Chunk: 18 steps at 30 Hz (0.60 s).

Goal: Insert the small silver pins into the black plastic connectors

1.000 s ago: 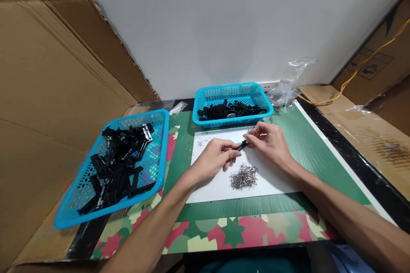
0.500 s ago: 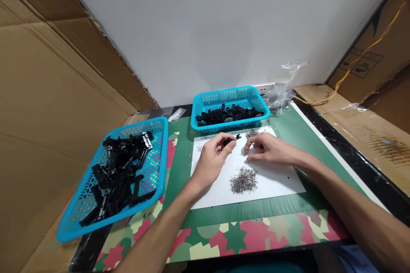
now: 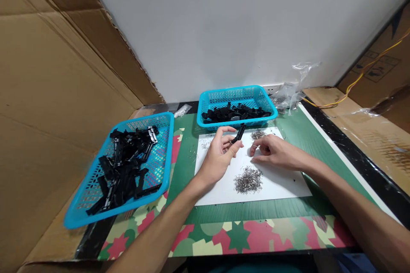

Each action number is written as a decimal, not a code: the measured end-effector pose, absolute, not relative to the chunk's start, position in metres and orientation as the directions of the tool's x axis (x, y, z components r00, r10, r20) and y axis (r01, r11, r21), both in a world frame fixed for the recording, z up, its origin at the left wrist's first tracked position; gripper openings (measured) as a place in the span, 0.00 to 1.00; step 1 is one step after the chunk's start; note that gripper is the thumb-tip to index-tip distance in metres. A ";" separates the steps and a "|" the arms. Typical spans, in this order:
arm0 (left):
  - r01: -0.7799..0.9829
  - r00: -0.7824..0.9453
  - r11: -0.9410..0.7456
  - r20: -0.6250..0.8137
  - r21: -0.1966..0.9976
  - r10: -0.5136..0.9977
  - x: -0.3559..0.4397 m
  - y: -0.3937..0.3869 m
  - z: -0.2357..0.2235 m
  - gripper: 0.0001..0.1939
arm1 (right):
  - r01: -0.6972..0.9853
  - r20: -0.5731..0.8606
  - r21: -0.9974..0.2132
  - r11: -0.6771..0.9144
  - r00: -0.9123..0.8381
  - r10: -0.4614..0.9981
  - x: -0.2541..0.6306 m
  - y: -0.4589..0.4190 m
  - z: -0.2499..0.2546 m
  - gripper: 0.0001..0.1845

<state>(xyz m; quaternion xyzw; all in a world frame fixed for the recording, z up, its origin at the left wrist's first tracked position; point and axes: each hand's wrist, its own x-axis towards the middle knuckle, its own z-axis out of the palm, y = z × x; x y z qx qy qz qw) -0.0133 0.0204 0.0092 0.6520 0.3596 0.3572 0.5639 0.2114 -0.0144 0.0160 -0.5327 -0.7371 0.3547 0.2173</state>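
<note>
My left hand (image 3: 221,153) grips a slim black plastic part (image 3: 238,134) between thumb and fingers, above the white sheet (image 3: 218,194). The part is tilted, its upper end pointing away from me. Just to the right, my right hand (image 3: 275,152) is curled low over the sheet, thumb and index fingertips close together; whatever they may pinch is too small to make out. A pile of tiny bent metal pieces (image 3: 248,180) lies on the sheet below both hands. Behind my right hand is a smaller metal pile (image 3: 258,134).
A blue basket (image 3: 171,153) of long black parts stands on the left. Another blue basket (image 3: 237,89) with smaller black pieces is at the back. Clear plastic bags (image 3: 290,94) lie by the wall. Cardboard (image 3: 64,72) walls the left side. A green mat (image 3: 184,179) covers the table.
My left hand has turned the black part, so more of its length shows and it points upward. My right hand stays curled near the same spot. The view has shifted slightly.
</note>
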 end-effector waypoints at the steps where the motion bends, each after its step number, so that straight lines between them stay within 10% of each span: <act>1: 0.039 0.488 -0.069 0.041 0.997 0.872 -0.013 0.021 0.009 0.23 | 0.639 -0.070 -0.750 0.172 -0.335 0.940 0.212 -0.015 0.017 0.04; 6: 0.015 0.457 0.012 -0.017 1.000 0.889 -0.011 0.022 0.009 0.36 | 0.676 -0.073 -0.723 0.143 -0.281 0.957 0.210 -0.016 0.014 0.05; 18: 0.025 0.443 0.008 -0.018 1.000 0.897 -0.011 0.022 0.009 0.32 | 0.678 -0.072 -0.728 0.100 -0.220 0.973 0.202 -0.015 0.006 0.03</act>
